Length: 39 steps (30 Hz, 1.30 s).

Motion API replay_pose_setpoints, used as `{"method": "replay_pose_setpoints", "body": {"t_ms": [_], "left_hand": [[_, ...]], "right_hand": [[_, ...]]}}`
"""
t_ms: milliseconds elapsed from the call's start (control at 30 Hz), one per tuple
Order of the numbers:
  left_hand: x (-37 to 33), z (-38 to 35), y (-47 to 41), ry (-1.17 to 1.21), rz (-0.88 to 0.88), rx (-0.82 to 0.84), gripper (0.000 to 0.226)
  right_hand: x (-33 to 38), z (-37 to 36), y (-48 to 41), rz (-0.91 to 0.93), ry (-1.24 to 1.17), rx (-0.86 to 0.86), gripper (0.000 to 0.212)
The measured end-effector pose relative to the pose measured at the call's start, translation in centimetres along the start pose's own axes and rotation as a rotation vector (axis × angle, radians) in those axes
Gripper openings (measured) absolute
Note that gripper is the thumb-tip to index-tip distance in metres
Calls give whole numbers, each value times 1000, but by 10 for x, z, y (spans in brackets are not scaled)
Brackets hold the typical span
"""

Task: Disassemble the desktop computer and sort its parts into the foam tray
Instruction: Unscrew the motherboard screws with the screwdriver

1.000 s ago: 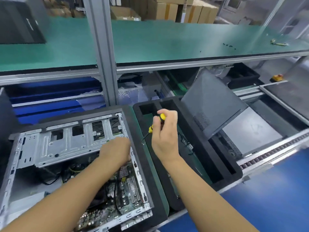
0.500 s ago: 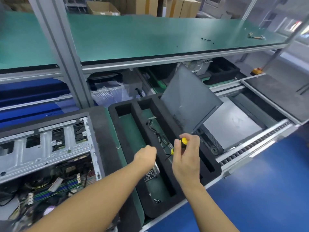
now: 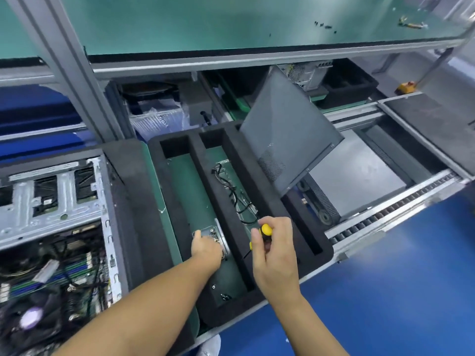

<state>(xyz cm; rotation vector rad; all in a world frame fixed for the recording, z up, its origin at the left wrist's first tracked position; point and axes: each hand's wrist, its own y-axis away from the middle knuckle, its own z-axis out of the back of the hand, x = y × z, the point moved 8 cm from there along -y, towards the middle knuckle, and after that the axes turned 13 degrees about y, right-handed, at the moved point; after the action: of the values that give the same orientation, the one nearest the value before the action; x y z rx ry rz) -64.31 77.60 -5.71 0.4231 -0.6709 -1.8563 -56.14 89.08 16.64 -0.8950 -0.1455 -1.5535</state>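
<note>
Head view: the right fingers (image 3: 256, 241) are curled round the yellow-and-black handle of a screwdriver (image 3: 266, 231), whose thin dark shaft slants down and to the left over the foam wall between two compartments. The right hand (image 3: 276, 253) shows its back to the camera, wrist bent slightly inward, the forearm coming up from the lower right.

The left hand (image 3: 207, 249) hangs knuckles-up over a small clear box (image 3: 218, 236) in the tray's left compartment. Its thumb lies at the box's near corner, and the other fingers point down out of sight, so I cannot tell whether they grip the box or only rest on it. The left forearm crosses in from the lower left.

Both hands are over the near end of the black foam tray (image 3: 317, 244). Its middle compartment holds black cables (image 3: 232, 187) on a metal part. A grey side panel (image 3: 288, 140) stands tilted in the right-hand slot. The open desktop computer (image 3: 51, 201) lies just left of the tray, with the motherboard (image 3: 54, 276) exposed.

Tray and computer sit on a green-matted surface (image 3: 152, 176). Above it runs a green shelf (image 3: 231, 21) on a grey aluminium post (image 3: 64, 73). The floor (image 3: 398, 278) is blue.
</note>
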Motion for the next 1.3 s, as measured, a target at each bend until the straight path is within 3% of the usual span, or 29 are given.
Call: {"method": "replay_pose_setpoints", "body": {"t_ms": [133,400,533,667,800,967,1167,1300], "left_hand": [[2,28,20,163,-45,-11,32],[65,96,95,533,-135,91,36],[121,125,135,580,-81,-209,32],[136,142,177,485,-325,-461,30],[169,130,218,644,-412,-709,12],[211,77,223,676,-336,-604,6],[238,-15,214,288,-161,-195,38],[242,-17,224,362,-195,-270,43]], "right_hand": [[15,-10,-11,10,-42,28,10],[127,-37,-54,169,-196,67,15],[185,-57,-59,270,-185,86,17],[227,-75,-51,325,-165,40,15],[243,-86,-42,289,-162,-1,15],[257,-102,-26,218,-136,-40,20],[263,-128,7,121,-32,-14,23],[268,-148,29,86,-15,84,25]]}}
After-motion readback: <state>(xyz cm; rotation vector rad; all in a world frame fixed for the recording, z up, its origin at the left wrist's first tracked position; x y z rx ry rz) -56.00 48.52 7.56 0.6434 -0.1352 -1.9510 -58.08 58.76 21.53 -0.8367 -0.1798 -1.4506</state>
